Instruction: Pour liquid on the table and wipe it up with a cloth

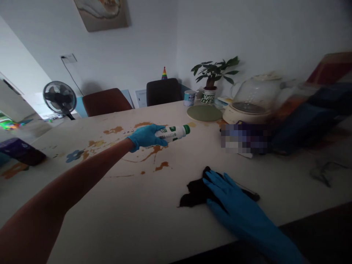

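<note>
The left hand (147,136), in a blue rubber glove, is closed around a white plastic bottle (173,133) with a green cap and a green-and-white label. It holds the bottle almost on its side, with the cap pointing away from the arm. The right hand (228,194), gloved in the same blue, lies flat with its fingers spread on a crumpled black cloth (195,192). It covers the right part of the cloth and grips nothing.

The cloth rests on a cream tabletop (110,220), near its front edge. The bottle hangs above the tabletop, beyond the cloth and a little to its left. Directly under it, between bottle and cloth, are brown liquid stains (154,150), some in splashes and some in thin streaks. More of them trail off further left of the cloth, towards a printed blue flower (73,155).

Far beyond the cloth, at the back of the tabletop, lies a round flat green mat (204,113). Just behind it stand a leafy potted plant (210,82) and a small pale blue tin (189,98). Beyond the cloth to the right is a cream appliance with a clear domed lid (251,101), blurred in the picture. Two chairs, one brown (106,101) and one dark (163,91), stand behind the tabletop. A black fan (59,97) is far off to the cloth's left.
</note>
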`<state>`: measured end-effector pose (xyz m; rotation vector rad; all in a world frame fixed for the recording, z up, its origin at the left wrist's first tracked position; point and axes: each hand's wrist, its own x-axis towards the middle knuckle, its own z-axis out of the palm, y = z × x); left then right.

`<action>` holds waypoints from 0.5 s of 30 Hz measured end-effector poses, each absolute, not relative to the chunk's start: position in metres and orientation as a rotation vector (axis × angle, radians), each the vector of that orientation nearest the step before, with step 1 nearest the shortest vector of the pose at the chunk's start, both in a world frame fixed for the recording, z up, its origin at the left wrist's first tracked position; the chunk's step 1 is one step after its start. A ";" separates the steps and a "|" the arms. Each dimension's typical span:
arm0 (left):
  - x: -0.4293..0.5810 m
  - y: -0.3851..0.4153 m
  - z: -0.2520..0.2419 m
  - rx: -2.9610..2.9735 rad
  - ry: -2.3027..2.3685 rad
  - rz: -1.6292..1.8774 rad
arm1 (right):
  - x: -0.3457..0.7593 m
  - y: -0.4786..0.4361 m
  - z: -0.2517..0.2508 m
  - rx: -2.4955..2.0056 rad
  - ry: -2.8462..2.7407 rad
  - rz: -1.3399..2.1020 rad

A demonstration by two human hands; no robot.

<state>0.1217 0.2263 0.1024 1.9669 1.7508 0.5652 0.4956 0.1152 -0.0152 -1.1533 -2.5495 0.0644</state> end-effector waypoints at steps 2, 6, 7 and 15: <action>0.126 0.216 0.100 1.934 1.645 0.567 | 0.496 0.115 -0.016 -1.161 -2.544 0.082; 0.133 0.195 0.099 1.654 1.481 0.852 | 0.495 0.113 -0.015 -1.174 -2.533 0.069; 0.133 0.190 0.099 1.586 1.446 0.927 | 0.494 0.114 -0.015 -1.160 -2.535 0.057; 0.122 0.173 0.091 1.383 1.262 1.375 | 0.499 0.125 -0.019 -1.014 -2.536 0.050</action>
